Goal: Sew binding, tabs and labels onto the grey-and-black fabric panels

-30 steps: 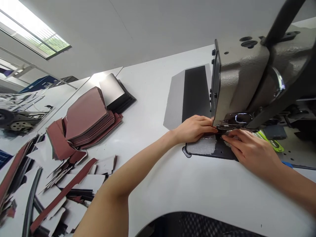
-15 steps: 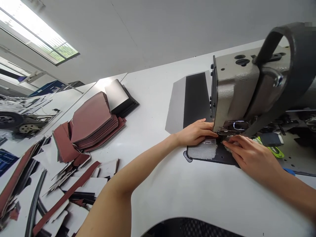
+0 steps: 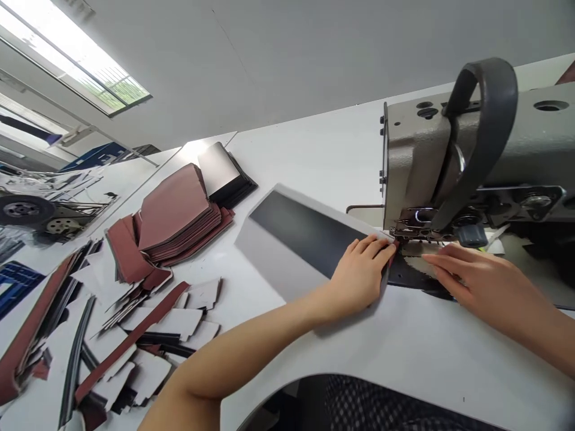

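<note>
Grey-and-black panel [image 3: 291, 245] meets the presser foot [image 3: 398, 234], left hand [image 3: 362, 278] and right hand [image 3: 476, 281] flat on it, fingers [image 3: 375, 251] spread.

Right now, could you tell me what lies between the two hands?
In the head view, a dark sheet under the sewing machine's presser foot lies between the left hand and right hand.

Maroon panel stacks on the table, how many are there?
2: a large stack and, touching its left side, a smaller one; others may be hidden among the scraps at lower left.
</note>
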Action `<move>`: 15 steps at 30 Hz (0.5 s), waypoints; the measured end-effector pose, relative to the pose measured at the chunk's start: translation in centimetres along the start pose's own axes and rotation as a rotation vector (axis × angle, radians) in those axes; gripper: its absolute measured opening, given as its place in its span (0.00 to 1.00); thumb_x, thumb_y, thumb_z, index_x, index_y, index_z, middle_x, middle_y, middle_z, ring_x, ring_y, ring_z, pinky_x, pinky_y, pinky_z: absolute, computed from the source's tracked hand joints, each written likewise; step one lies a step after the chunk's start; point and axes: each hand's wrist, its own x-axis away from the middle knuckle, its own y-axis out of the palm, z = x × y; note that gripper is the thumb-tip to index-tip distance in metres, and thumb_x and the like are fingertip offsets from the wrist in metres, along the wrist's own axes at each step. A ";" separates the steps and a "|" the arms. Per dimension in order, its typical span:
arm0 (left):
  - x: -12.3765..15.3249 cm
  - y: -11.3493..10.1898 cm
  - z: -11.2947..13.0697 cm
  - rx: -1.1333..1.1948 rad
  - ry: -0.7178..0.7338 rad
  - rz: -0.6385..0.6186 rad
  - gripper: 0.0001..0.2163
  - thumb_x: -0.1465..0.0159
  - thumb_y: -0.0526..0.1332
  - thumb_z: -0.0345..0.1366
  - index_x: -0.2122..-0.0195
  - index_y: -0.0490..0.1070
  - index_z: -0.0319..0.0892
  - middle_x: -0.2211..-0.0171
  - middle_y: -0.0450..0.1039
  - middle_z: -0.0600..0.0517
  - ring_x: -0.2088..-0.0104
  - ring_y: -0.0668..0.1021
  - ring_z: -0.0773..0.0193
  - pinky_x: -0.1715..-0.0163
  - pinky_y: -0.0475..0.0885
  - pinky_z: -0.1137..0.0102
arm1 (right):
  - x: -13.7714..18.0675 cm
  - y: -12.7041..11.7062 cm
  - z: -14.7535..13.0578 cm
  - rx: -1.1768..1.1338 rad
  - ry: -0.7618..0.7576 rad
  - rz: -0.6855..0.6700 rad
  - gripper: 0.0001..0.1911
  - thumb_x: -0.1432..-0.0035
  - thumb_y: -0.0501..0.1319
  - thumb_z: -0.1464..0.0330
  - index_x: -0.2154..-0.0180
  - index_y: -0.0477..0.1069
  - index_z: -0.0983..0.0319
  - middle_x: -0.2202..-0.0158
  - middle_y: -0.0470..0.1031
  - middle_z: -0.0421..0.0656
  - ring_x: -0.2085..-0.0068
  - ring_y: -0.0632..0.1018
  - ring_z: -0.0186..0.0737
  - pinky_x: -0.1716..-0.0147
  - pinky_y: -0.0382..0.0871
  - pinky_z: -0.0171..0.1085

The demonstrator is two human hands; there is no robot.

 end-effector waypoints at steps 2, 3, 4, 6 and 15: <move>0.5 -0.2 0.8 -0.074 0.044 -0.017 0.22 0.27 0.49 0.30 0.34 0.63 0.42 0.34 0.67 0.48 0.35 0.68 0.49 0.38 0.68 0.54 | 0.4 -0.2 -0.7 -0.026 0.018 -0.048 0.21 0.28 0.46 0.61 0.54 0.78 0.55 0.55 0.79 0.42 0.62 0.81 0.43 0.70 0.72 0.39; 0.5 -0.2 0.9 -0.090 0.049 -0.010 0.21 0.27 0.50 0.33 0.34 0.64 0.43 0.35 0.68 0.49 0.38 0.70 0.50 0.40 0.69 0.55 | 0.6 -0.1 -1.2 -0.039 0.032 -0.070 0.21 0.28 0.47 0.61 0.54 0.78 0.56 0.55 0.79 0.42 0.64 0.81 0.42 0.71 0.71 0.39; 0.5 -0.1 1.0 -0.094 0.043 0.004 0.20 0.26 0.51 0.35 0.35 0.64 0.44 0.35 0.69 0.51 0.41 0.71 0.50 0.41 0.70 0.55 | 0.8 -0.1 -1.7 -0.051 0.052 -0.089 0.21 0.28 0.47 0.61 0.54 0.78 0.56 0.56 0.79 0.43 0.65 0.81 0.42 0.72 0.71 0.39; 0.4 0.2 1.0 -0.076 0.016 0.042 0.19 0.26 0.53 0.42 0.36 0.65 0.45 0.36 0.70 0.53 0.44 0.72 0.51 0.43 0.71 0.55 | 1.2 0.1 -2.7 -0.083 0.104 -0.121 0.20 0.29 0.48 0.62 0.53 0.77 0.56 0.58 0.79 0.43 0.67 0.80 0.41 0.73 0.70 0.38; 1.6 0.4 -1.0 0.032 0.190 0.107 0.18 0.26 0.53 0.38 0.40 0.69 0.38 0.36 0.69 0.46 0.39 0.70 0.54 0.36 0.70 0.59 | 0.9 1.0 -5.2 -0.200 0.324 -0.180 0.20 0.37 0.54 0.61 0.46 0.71 0.59 0.65 0.77 0.39 0.75 0.75 0.37 0.77 0.65 0.37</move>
